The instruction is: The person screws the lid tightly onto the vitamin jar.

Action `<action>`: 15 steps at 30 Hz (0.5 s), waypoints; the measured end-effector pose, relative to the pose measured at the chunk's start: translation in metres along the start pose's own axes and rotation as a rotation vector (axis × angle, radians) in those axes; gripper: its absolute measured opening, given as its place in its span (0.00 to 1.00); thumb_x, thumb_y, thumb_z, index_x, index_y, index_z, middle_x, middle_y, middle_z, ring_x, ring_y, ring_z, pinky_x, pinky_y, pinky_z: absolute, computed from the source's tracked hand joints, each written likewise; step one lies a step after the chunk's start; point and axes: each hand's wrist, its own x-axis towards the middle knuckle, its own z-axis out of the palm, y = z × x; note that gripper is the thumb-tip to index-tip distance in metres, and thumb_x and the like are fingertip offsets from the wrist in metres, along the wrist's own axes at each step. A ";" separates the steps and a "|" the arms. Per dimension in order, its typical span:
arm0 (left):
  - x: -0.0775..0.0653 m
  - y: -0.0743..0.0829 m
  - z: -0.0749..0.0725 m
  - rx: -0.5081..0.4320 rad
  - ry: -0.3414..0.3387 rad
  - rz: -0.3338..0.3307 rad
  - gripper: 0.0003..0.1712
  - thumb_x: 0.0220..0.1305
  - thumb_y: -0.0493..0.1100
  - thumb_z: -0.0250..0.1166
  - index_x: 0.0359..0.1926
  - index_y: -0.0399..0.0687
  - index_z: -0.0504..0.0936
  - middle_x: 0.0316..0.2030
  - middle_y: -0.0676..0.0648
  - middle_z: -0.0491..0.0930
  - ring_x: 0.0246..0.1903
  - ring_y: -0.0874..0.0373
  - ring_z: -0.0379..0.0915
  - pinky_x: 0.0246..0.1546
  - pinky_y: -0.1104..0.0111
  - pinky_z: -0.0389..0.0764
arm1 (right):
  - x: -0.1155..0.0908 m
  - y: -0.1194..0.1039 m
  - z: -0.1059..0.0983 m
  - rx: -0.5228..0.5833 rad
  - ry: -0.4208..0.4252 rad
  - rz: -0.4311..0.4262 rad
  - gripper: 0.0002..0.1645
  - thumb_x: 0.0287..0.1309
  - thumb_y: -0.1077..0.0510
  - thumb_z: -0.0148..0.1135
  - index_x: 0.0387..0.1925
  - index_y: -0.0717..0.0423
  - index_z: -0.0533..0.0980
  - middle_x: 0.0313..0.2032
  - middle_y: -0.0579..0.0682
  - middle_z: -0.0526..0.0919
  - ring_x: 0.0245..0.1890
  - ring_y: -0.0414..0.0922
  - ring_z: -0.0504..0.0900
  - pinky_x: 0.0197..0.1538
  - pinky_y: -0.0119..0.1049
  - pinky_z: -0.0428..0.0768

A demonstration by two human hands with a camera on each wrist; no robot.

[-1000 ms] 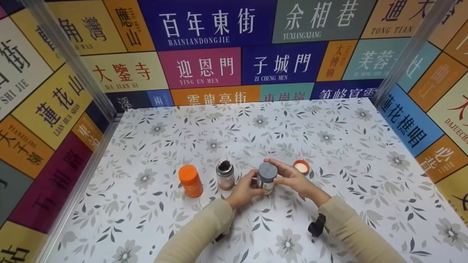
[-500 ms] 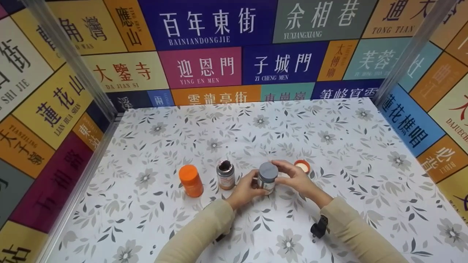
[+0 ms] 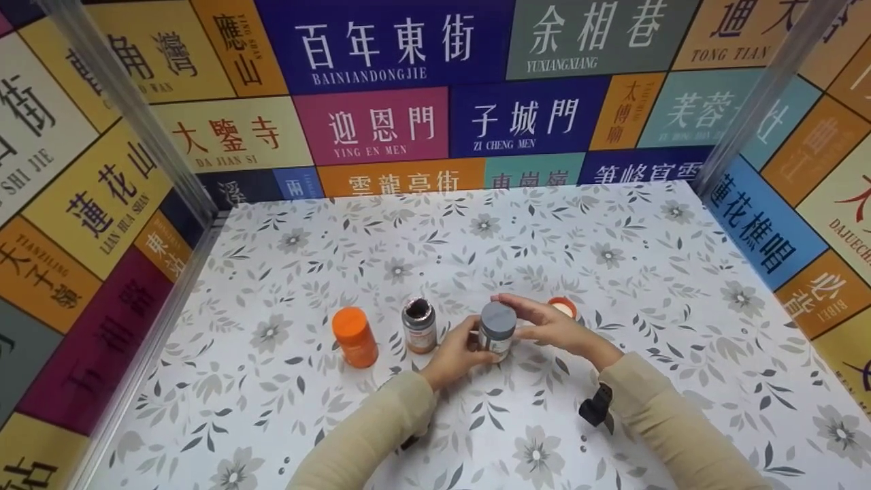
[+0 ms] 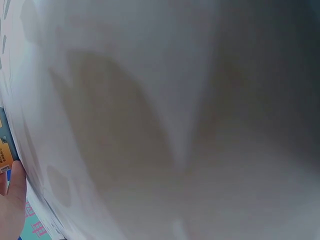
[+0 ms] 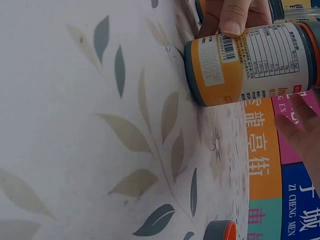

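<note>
A grey-lidded jar point(image 3: 497, 330) with a white and orange label stands upright on the table. My left hand point(image 3: 457, 354) grips its body low down, thumb in front; in the right wrist view that thumb lies on the label of the jar point(image 5: 250, 67). Around the lid, from the right, my right hand point(image 3: 559, 331) reaches with fingers spread; its fingertips point(image 5: 287, 125) look straight and just off the jar's side. To the left stand an uncapped jar point(image 3: 420, 330) with torn foil at its mouth and an orange bottle point(image 3: 354, 337).
An orange-rimmed cap point(image 3: 562, 306) lies upturned, partly behind my right hand. White floral cloth covers the table point(image 3: 401, 231). Sign-printed walls point(image 3: 381, 129) enclose it at the back and sides. In the left wrist view mostly blurred tabletop point(image 4: 150, 125) shows.
My right hand's fingers shift round the lid, drawing back right, then reaching to the far side again. The left hand and the jar stay in place.
</note>
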 end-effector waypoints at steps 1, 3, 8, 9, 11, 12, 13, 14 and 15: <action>0.000 0.000 0.000 0.000 0.002 0.002 0.33 0.46 0.35 0.71 0.54 0.43 0.69 0.47 0.43 0.74 0.44 0.52 0.75 0.49 0.65 0.75 | 0.002 0.000 -0.001 0.029 -0.043 -0.017 0.36 0.60 0.67 0.52 0.67 0.66 0.50 0.67 0.65 0.50 0.64 0.35 0.58 0.64 0.31 0.60; 0.000 0.000 0.001 0.005 0.007 0.004 0.32 0.46 0.35 0.70 0.54 0.42 0.69 0.47 0.42 0.74 0.44 0.51 0.75 0.50 0.64 0.75 | 0.005 -0.001 -0.002 0.055 -0.092 -0.051 0.36 0.61 0.69 0.50 0.67 0.69 0.47 0.67 0.68 0.48 0.64 0.33 0.58 0.64 0.27 0.59; 0.000 0.000 0.001 -0.004 0.014 0.028 0.32 0.47 0.31 0.69 0.54 0.38 0.68 0.48 0.37 0.74 0.45 0.44 0.74 0.51 0.56 0.74 | 0.008 -0.001 0.001 0.031 -0.054 -0.049 0.36 0.58 0.69 0.54 0.64 0.74 0.50 0.64 0.71 0.52 0.58 0.33 0.65 0.57 0.25 0.67; 0.000 0.000 0.001 -0.008 0.015 0.032 0.32 0.46 0.31 0.69 0.54 0.37 0.68 0.48 0.37 0.74 0.45 0.43 0.73 0.51 0.54 0.73 | 0.009 -0.001 0.003 0.018 -0.033 -0.037 0.37 0.57 0.68 0.55 0.64 0.74 0.51 0.64 0.71 0.52 0.57 0.33 0.66 0.56 0.25 0.68; 0.000 0.000 0.000 -0.011 0.015 0.038 0.32 0.46 0.31 0.69 0.54 0.37 0.68 0.48 0.37 0.74 0.45 0.43 0.73 0.51 0.53 0.73 | 0.009 -0.001 0.006 -0.015 0.018 -0.005 0.38 0.55 0.67 0.58 0.64 0.73 0.53 0.64 0.69 0.52 0.55 0.32 0.66 0.53 0.25 0.70; 0.000 0.000 0.000 -0.011 0.014 0.038 0.32 0.46 0.31 0.69 0.55 0.37 0.68 0.48 0.37 0.74 0.45 0.44 0.73 0.50 0.54 0.73 | 0.010 -0.001 0.008 -0.038 0.046 0.006 0.39 0.54 0.67 0.60 0.63 0.72 0.54 0.64 0.68 0.53 0.54 0.32 0.66 0.52 0.25 0.71; 0.000 0.000 0.001 -0.010 0.012 0.036 0.32 0.46 0.32 0.70 0.55 0.38 0.68 0.48 0.38 0.74 0.45 0.45 0.73 0.50 0.56 0.74 | 0.010 -0.001 0.010 -0.061 0.075 0.014 0.39 0.52 0.67 0.61 0.63 0.71 0.56 0.63 0.67 0.54 0.54 0.33 0.66 0.52 0.25 0.71; 0.000 0.000 0.001 -0.008 0.009 0.034 0.33 0.46 0.33 0.70 0.55 0.39 0.68 0.47 0.39 0.74 0.45 0.47 0.74 0.50 0.57 0.74 | 0.011 0.000 0.012 -0.084 0.106 0.022 0.38 0.51 0.67 0.62 0.63 0.70 0.57 0.63 0.66 0.56 0.53 0.34 0.66 0.51 0.26 0.72; 0.000 0.000 0.001 -0.004 0.007 0.030 0.33 0.46 0.33 0.70 0.55 0.40 0.68 0.47 0.41 0.74 0.44 0.48 0.74 0.50 0.59 0.75 | 0.011 0.000 0.014 -0.101 0.137 0.029 0.38 0.50 0.67 0.63 0.62 0.69 0.59 0.61 0.65 0.58 0.52 0.35 0.66 0.51 0.27 0.72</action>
